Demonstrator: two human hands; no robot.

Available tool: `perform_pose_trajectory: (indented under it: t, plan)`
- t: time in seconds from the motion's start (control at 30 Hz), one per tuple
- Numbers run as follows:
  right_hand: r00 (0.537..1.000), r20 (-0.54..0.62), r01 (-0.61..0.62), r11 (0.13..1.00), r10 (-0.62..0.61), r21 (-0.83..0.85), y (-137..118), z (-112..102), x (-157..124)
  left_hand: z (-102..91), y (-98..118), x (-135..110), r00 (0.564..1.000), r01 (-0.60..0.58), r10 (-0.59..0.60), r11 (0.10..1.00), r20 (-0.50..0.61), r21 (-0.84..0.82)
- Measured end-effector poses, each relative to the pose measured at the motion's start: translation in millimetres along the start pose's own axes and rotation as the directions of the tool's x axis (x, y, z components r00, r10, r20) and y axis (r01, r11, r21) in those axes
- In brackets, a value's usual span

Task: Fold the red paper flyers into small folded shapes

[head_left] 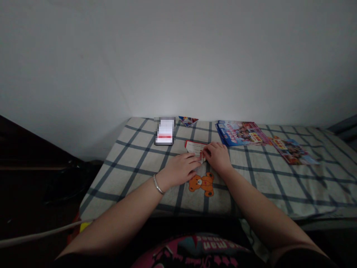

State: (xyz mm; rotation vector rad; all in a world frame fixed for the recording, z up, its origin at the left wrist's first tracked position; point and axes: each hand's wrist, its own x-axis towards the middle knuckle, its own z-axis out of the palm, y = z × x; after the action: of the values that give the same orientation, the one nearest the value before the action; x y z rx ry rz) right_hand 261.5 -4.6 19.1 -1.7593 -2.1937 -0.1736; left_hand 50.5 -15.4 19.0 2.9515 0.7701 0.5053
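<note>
A small piece of printed paper (195, 147), white with a red edge and red marks, lies on the checked tablecloth between my hands. My left hand (182, 168), with a silver bracelet at its wrist, rests across the paper's near side, its fingers stretched out and flat. At the paper's right end, my right hand (218, 156) has its fingers bent and pressed together on the edge. Part of the paper is hidden under the fingers. Just below the hands, a brown teddy bear print (201, 184) shows on the cloth.
A lit phone (165, 131) lies at the back left, with a folded colourful paper triangle (188, 120) beside it near the wall. To the right are a stack of colourful flyers (242, 133) and another flyer (294, 150). The checked tablecloth (134, 167) covers the table.
</note>
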Motion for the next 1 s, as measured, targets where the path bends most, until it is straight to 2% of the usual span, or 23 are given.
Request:
perform_pose_trajectory:
  t: [0.2, 0.37, 0.53, 0.87, 1.0]
  plan:
    - [1.0, 0.011, -0.012, 0.998, 0.012, 0.058, 3.2, 4.0, 1.5, -0.2, -6.5, 0.6, 1.0, 0.008, -0.009, 0.999, -0.005, -0.046]
    - [1.0, 0.014, -0.003, 0.999, 0.002, 0.054, 2.9, 4.1, 1.7, -0.7, -8.7, 0.6, 1.0, -0.029, 0.029, 0.999, -0.001, -0.046]
    - [1.0, 0.011, -0.002, 0.999, 0.001, 0.05, 2.5, 4.2, 2.8, -1.3, -6.2, 0.4, 1.0, 0.01, -0.01, 0.999, 0.002, -0.049]
    - [1.0, 0.001, -0.025, 0.999, 0.025, 0.034, 0.2, 5.0, 1.4, 1.0, -7.8, 2.5, 0.998, -0.068, 0.068, 0.998, -0.014, 0.0]
    - [1.0, 0.002, -0.022, 0.999, 0.022, 0.033, 0.3, 5.4, 1.4, -0.2, -5.1, 3.5, 0.999, -0.047, 0.048, 0.998, -0.009, 0.051]
